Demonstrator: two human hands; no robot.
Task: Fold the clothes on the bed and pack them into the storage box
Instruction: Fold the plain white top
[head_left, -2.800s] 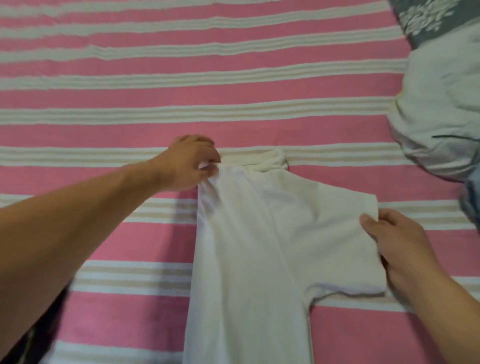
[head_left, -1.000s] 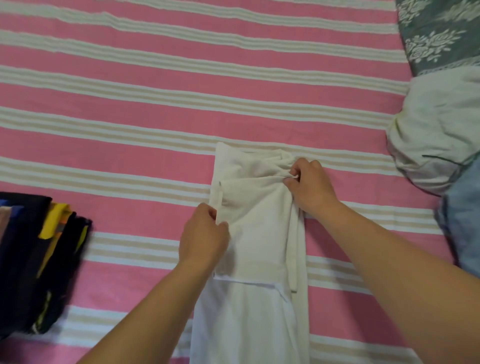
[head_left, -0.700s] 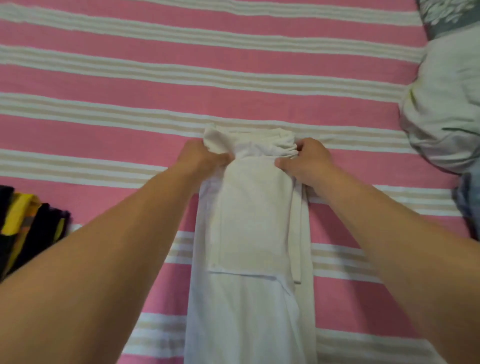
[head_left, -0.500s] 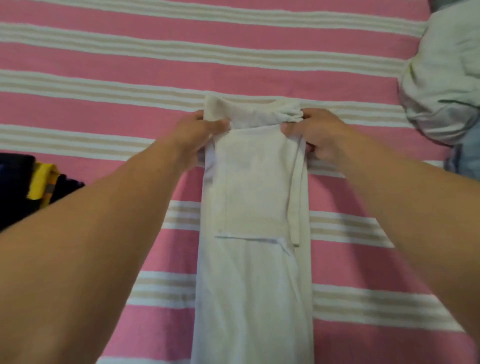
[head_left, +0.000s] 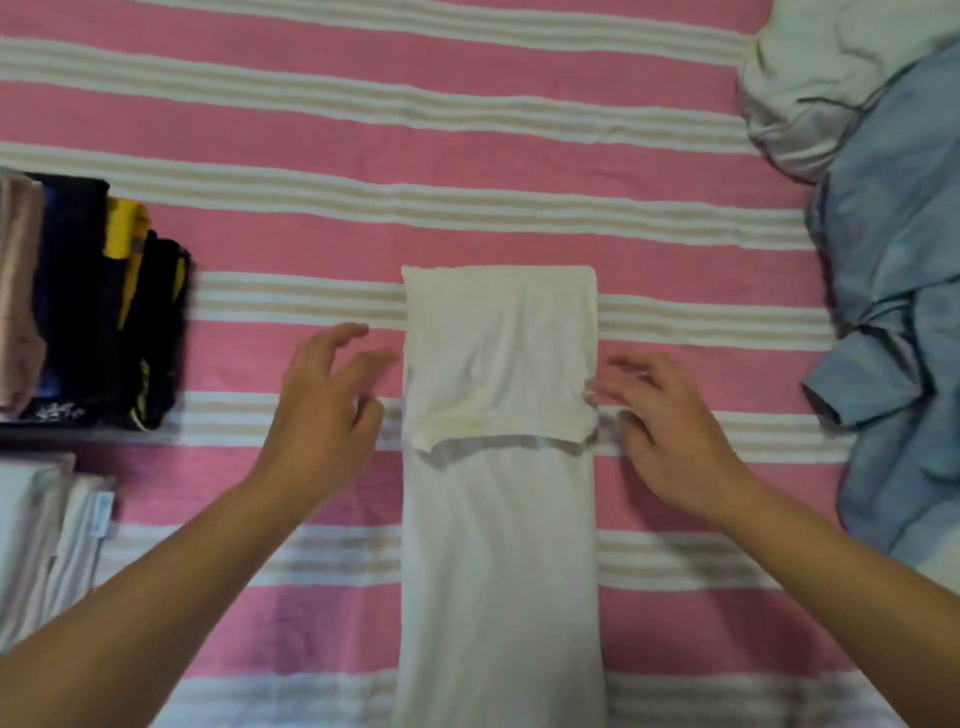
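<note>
A white shirt (head_left: 498, 519) lies as a long narrow strip down the middle of the pink striped bed (head_left: 363, 130). Its top part is folded down over itself, and the folded edge ends about a third of the way along the strip. My left hand (head_left: 322, 410) hovers just left of that fold with fingers spread, holding nothing. On the other side, my right hand (head_left: 670, 421) has relaxed fingers near the fold's corner; motion blur hides whether they touch the cloth. The storage box (head_left: 78, 431) stands at the left edge, with dark and yellow folded clothes (head_left: 104, 301) upright inside.
A crumpled blue garment (head_left: 898, 322) and a pale bundled cloth (head_left: 810, 83) lie at the right side of the bed. More light folded clothes (head_left: 47, 535) sit in the box's nearer compartment at the lower left.
Both hands gripped the shirt's top end, brought it down over the strip, then let go and moved out to either side. The view shifted, so the storage box now shows at left.
</note>
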